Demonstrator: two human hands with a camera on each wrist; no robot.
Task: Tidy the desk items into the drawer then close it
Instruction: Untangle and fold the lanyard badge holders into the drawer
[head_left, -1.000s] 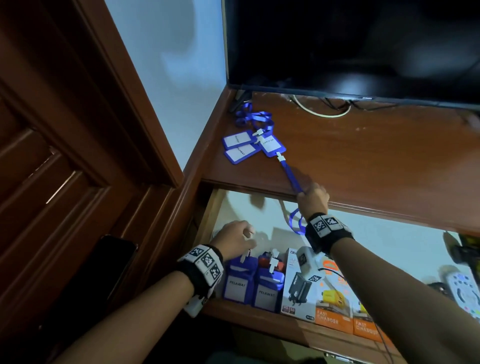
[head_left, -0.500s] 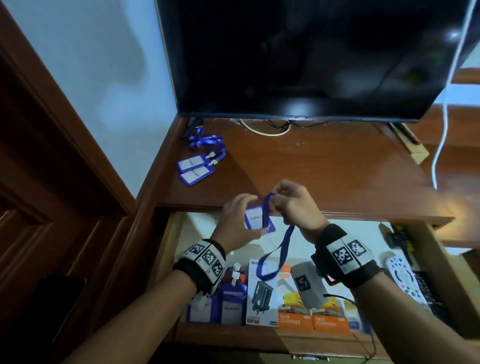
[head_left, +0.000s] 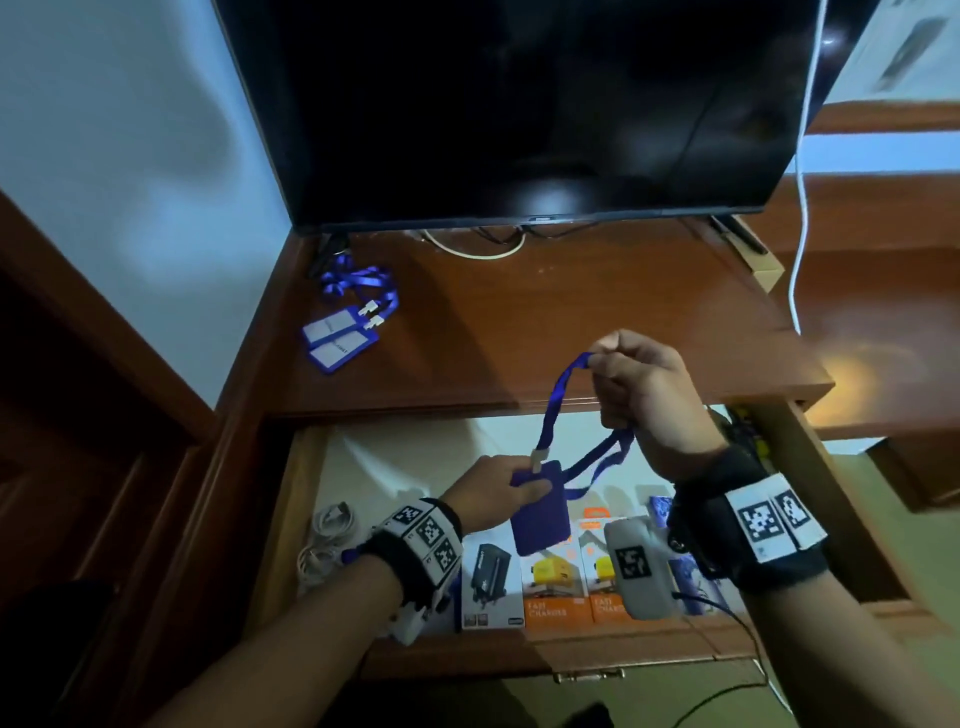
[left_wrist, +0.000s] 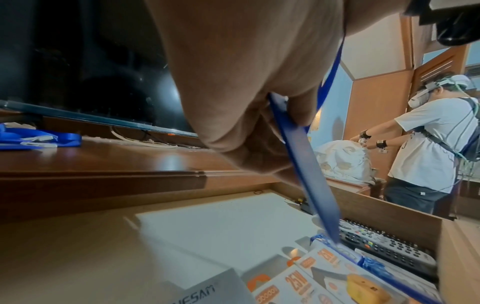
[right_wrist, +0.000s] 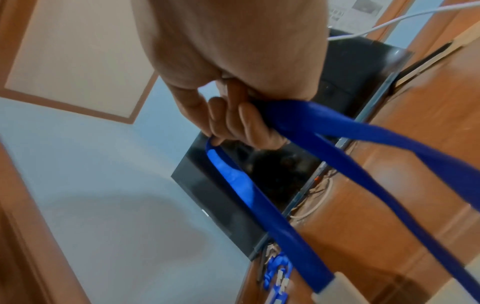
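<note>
Drawer (head_left: 306, 499): pulled open below the counter (head_left: 519, 332), at 6 o'clock in the head view. Contents, front row from 7 to 5 o'clock: coiled white cables (head_left: 324, 540); a white box picturing a dark charger (head_left: 491, 582); two orange-and-white boxes marked "FAST CHARGER" (head_left: 550, 587); a blue patterned packet (head_left: 662, 506), partly covered by the right wrist. A remote control (left_wrist: 384, 244) lies along the right wall, plain in the left wrist view only. The back half of the drawer shows a white liner.

Card holder (head_left: 540, 512): blue, held above the drawer front, blank back to the camera. The left hand (head_left: 493, 493) pinches its top corner between thumb and fingers.

Strap (head_left: 558, 400): blue, clipped to the card holder, rising toward 1 o'clock. The right hand (head_left: 644, 395) is closed round it, with the top bend pinched at the fingertips (right_wrist: 228, 127) and a slack loop hanging from the lower fingers.

Counter, 10 o'clock: two more blue card holders with white inserts (head_left: 337, 338), their straps bunched behind them (head_left: 358, 283), beside the wall.

Television (head_left: 519, 104): dark, at 12 o'clock, a white cable (head_left: 478, 252) looped under it.

Hard to make out: the print on the card inserts; the drawer's right rear corner, which is in shadow; and whatever lies under both wrist bands. A second person (left_wrist: 426, 144) stands across the room in the left wrist view, hands on a pale bundle.
</note>
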